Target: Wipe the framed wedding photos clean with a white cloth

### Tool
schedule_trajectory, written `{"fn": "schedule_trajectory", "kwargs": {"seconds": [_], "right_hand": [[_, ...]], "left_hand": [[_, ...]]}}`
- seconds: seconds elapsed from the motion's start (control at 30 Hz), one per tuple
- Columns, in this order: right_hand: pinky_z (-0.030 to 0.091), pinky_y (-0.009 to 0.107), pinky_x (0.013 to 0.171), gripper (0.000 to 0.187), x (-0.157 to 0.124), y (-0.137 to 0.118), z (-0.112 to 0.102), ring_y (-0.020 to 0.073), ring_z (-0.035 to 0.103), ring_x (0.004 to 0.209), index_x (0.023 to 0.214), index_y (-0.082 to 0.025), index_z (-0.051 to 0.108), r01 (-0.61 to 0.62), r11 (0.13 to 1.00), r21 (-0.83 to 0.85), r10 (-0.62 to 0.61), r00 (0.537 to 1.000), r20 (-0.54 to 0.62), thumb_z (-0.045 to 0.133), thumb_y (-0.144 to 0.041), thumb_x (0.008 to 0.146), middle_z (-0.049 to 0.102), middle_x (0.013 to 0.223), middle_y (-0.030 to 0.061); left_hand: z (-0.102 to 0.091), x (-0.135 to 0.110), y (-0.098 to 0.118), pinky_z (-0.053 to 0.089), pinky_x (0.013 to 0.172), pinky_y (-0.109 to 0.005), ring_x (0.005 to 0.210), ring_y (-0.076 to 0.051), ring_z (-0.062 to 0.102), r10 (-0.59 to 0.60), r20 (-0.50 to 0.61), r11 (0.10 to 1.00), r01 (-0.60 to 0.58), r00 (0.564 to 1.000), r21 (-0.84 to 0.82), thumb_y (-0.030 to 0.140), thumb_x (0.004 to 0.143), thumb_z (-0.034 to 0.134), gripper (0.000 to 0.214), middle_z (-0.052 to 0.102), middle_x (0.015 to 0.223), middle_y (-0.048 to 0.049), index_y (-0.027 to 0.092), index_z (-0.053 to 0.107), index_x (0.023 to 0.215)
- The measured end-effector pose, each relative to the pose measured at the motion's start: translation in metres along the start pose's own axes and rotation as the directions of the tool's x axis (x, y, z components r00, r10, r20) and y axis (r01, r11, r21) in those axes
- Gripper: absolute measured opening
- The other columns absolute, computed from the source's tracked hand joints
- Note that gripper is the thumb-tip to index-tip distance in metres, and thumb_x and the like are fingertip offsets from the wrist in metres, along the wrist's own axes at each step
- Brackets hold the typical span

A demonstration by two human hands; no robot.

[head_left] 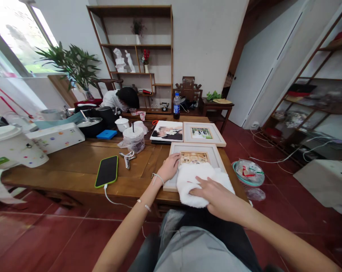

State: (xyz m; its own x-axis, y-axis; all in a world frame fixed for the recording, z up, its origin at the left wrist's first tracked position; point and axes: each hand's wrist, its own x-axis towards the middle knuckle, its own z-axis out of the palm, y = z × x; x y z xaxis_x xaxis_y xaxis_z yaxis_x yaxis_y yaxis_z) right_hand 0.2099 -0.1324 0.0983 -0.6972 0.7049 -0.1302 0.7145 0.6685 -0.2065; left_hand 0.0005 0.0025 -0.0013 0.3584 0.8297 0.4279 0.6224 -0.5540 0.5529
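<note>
A white-matted picture frame with a small photo lies flat at the table's near edge. My left hand is closed on the left side of this frame, with the fingertips over its border. A fluffy white cloth covers the lower right part of the frame and hangs over its near side. My right hand grips the cloth from above, fingers bunched into it. Just behind lies a second picture frame with a photo of people outdoors. Left of that sits a printed photo album or board.
On the wooden table are a charging phone, a metal clip-like object, a bagged drink cup and a dark bottle. A person leans down behind the table. A waste basket stands at right.
</note>
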Motion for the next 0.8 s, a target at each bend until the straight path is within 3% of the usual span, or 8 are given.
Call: {"fn": "schedule_trajectory", "kwargs": {"seconds": [0.17,0.33,0.43,0.6,0.73,0.8], "right_hand": [[0.024,0.054,0.106,0.072,0.035,0.036,0.012,0.0298,0.025,0.138,0.135,-0.023,0.046,-0.111,0.989,-0.094,0.103,0.990,-0.091,0.041,0.001,0.066,0.046,0.140,0.0118],[0.027,0.059,0.100,0.067,0.084,0.083,-0.001,0.0347,0.023,0.137,0.137,-0.020,0.041,-0.300,0.931,-0.209,0.228,0.924,-0.307,0.040,0.002,0.074,0.038,0.145,0.0135],[0.025,0.066,0.098,0.063,0.105,0.093,-0.006,0.0381,0.019,0.136,0.136,-0.021,0.042,-0.331,0.913,-0.239,0.244,0.912,-0.329,0.041,0.001,0.077,0.032,0.149,0.0111],[0.026,0.069,0.095,0.066,0.098,0.061,0.006,0.0383,0.024,0.134,0.132,-0.026,0.049,-0.192,0.950,-0.247,0.153,0.974,-0.166,0.038,0.003,0.074,0.038,0.147,0.0081],[0.030,0.062,0.097,0.064,0.056,0.024,0.007,0.0368,0.031,0.132,0.127,-0.026,0.055,-0.053,0.982,-0.179,0.040,0.996,-0.074,0.041,0.001,0.071,0.043,0.143,0.0092],[0.036,0.054,0.095,0.065,0.034,0.016,-0.003,0.0331,0.043,0.124,0.124,-0.025,0.057,0.015,0.994,-0.108,-0.018,1.000,-0.026,0.040,0.002,0.068,0.053,0.133,0.0113]], "left_hand": [[-0.001,0.001,0.000,0.040,0.106,-0.040,0.119,-0.020,0.053,0.030,-0.035,0.999,-0.031,0.999,-0.024,0.013,0.090,0.039,0.032,0.059,0.125,-0.0108,0.015,0.062,0.111],[-0.002,0.001,-0.001,0.040,0.106,-0.040,0.117,-0.021,0.055,0.052,-0.056,0.998,-0.054,0.997,-0.031,0.011,0.089,0.039,0.032,0.060,0.124,-0.0127,0.012,0.061,0.113],[-0.002,0.000,-0.002,0.040,0.107,-0.040,0.118,-0.021,0.054,0.061,-0.058,0.998,-0.063,0.996,-0.028,0.010,0.088,0.040,0.033,0.059,0.125,-0.0125,0.012,0.059,0.115],[-0.003,0.001,0.000,0.039,0.107,-0.039,0.119,-0.020,0.053,0.064,-0.048,0.997,-0.066,0.997,-0.027,0.006,0.086,0.039,0.036,0.060,0.124,-0.0111,0.013,0.059,0.115],[-0.003,0.001,0.002,0.039,0.108,-0.039,0.120,-0.021,0.052,0.036,-0.043,0.999,-0.036,0.998,0.002,0.006,0.086,0.039,0.037,0.058,0.126,-0.0127,0.012,0.059,0.116],[-0.003,0.001,0.002,0.038,0.108,-0.039,0.121,-0.022,0.052,0.022,-0.035,1.000,-0.022,0.999,0.017,0.007,0.087,0.039,0.036,0.058,0.127,-0.0140,0.010,0.058,0.117]]}}
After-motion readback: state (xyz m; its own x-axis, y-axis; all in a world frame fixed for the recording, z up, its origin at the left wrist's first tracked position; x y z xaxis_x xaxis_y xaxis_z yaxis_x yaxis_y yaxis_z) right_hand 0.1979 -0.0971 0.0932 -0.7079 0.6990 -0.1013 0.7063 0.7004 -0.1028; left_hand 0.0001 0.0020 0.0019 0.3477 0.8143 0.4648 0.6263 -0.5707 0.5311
